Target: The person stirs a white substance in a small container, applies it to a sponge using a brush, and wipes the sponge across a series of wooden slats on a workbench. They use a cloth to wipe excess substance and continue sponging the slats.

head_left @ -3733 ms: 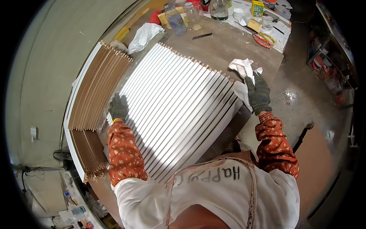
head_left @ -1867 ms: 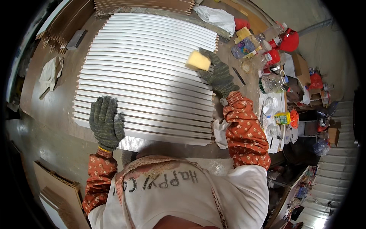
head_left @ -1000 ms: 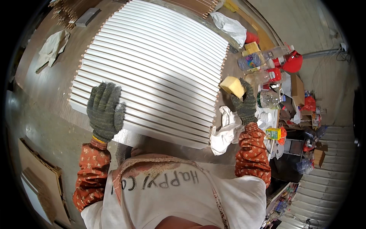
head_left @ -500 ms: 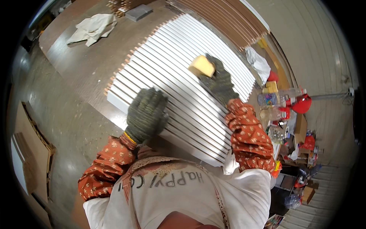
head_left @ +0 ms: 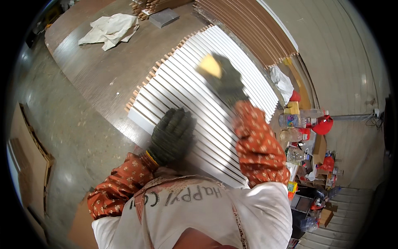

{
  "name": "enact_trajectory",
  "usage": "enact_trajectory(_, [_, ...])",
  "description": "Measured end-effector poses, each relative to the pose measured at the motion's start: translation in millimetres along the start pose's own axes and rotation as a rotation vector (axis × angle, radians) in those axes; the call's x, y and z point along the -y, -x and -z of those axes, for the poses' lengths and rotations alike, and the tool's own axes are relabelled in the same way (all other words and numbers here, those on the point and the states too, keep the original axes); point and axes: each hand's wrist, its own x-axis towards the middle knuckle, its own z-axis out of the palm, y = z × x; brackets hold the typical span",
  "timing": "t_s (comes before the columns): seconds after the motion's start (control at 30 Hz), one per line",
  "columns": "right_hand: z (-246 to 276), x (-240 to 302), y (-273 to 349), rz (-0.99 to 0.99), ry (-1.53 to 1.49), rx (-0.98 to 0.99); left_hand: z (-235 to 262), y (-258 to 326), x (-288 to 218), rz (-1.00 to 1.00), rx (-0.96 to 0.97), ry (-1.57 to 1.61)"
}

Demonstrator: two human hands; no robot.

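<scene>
Head view. A row of white-painted slats [head_left: 199, 103], laid side by side with narrow gaps, is seen across the centre of the frame on a dark brown worktop [head_left: 99, 79]; bare wooden ends show along the slats' left edge.

Left hand [head_left: 172, 135], in a dark knitted glove, is laid flat and spread on the near slats, lower centre; nothing is gripped, the slats are only pressed down.

Right hand [head_left: 226, 81], also gloved, is blurred with motion at upper centre. It is closed on a yellow sponge block [head_left: 209, 66], which is held against or just above the white faces; contact cannot be confirmed through the blur.

Step judged to be rubbing or wiping the painted faces. To be done well, strokes are best run along the length of each slat, not across the gaps, so edges are not caught. Even, light pressure is advised. The flat left hand should be kept near the stroke so loose slats are not shifted or fanned.

Elsewhere: a crumpled white cloth [head_left: 110, 29] at upper left of the worktop; brown boards [head_left: 248, 29] stacked at upper right; bottles and a red cap [head_left: 323, 124] among clutter at right.
</scene>
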Motion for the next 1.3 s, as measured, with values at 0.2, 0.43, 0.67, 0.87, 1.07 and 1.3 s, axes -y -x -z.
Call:
enact_trajectory(0.2, [102.3, -92.0, 215.8, -0.338, 0.016, -0.215, 1.2, -2.3, -0.3, 0.006, -0.004, -0.039])
enact_trajectory(0.43, [127.2, -87.0, 252.3, -0.558, 0.041, -0.366, 9.9, -8.8, -2.1, 0.016, 0.044, -0.040])
enact_trajectory(0.67, [47.1, -107.5, 122.0, -0.047, -0.249, -0.338, 27.2, 29.0, 23.0, 0.115, -0.014, -0.186])
enact_trajectory(0.87, [-6.6, -13.6, -12.8, -0.168, -0.354, -0.162, 43.3, 55.3, 46.4, 0.242, -0.003, -0.167])
enact_trajectory(1.07, [-48.7, 20.6, -78.1, 0.130, -0.191, -0.182, 36.5, 55.4, 47.5, 0.223, -0.035, -0.159])
enact_trajectory(1.3, [-15.4, 48.4, 25.0, -0.068, -0.224, -0.018, 36.7, 56.8, 49.4, 0.232, 0.042, -0.224])
